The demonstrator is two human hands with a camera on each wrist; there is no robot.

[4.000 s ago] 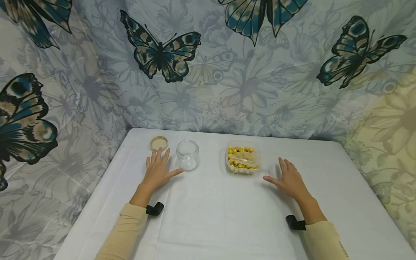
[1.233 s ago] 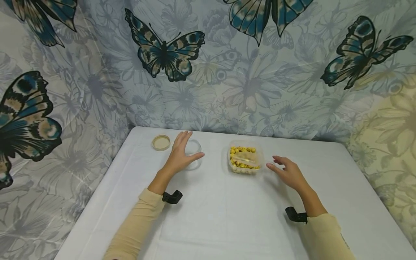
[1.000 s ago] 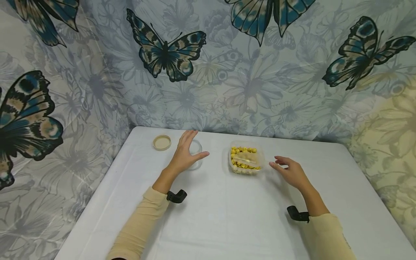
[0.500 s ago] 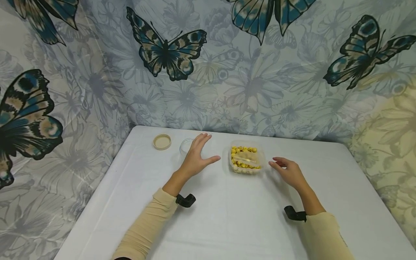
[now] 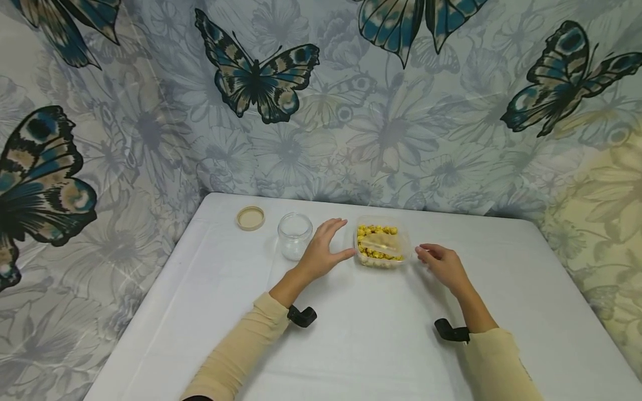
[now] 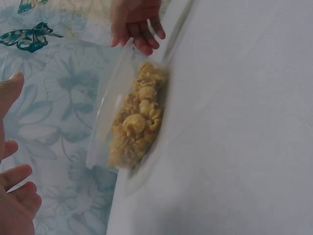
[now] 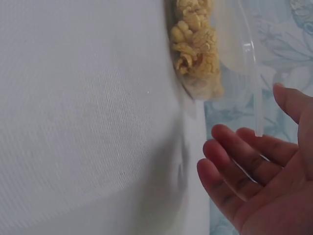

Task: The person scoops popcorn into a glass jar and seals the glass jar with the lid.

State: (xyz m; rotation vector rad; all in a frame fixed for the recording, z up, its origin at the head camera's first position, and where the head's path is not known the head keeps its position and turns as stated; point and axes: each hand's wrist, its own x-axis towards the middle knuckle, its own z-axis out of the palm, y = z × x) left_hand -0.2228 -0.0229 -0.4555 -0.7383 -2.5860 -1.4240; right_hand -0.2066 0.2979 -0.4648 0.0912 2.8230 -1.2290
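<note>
Both forearms, in beige sleeves, come from the near edge of the white table [image 5: 351, 345] and point inward toward each other, each with a black wrist mount. The left hand [image 5: 326, 252] is stretched forward with the palm down, fingers straight and a little spread, so its grip is apart and holds nothing. Its thumb tip is just beside the left wall of the clear plastic container [image 5: 382, 246], perhaps touching it; I cannot tell which. The right hand [image 5: 441, 264] lies on the other side, palm turned to the left, fingers relaxed and slightly bent, also with the grip apart. Its fingertips [image 7: 220, 147] are close to the right wall of the container, near the thin transparent rim, but not around it.

The container stands on the table between the two hands and is filled with yellow popcorn-like pieces [image 6: 139, 115]. To the left of the left hand stands an empty glass jar [image 5: 295, 236], upright and without lid. Farther left again lies a round beige lid [image 5: 250, 218], flat on the table. Behind the table hangs a cloth with butterflies [image 5: 256, 72].
</note>
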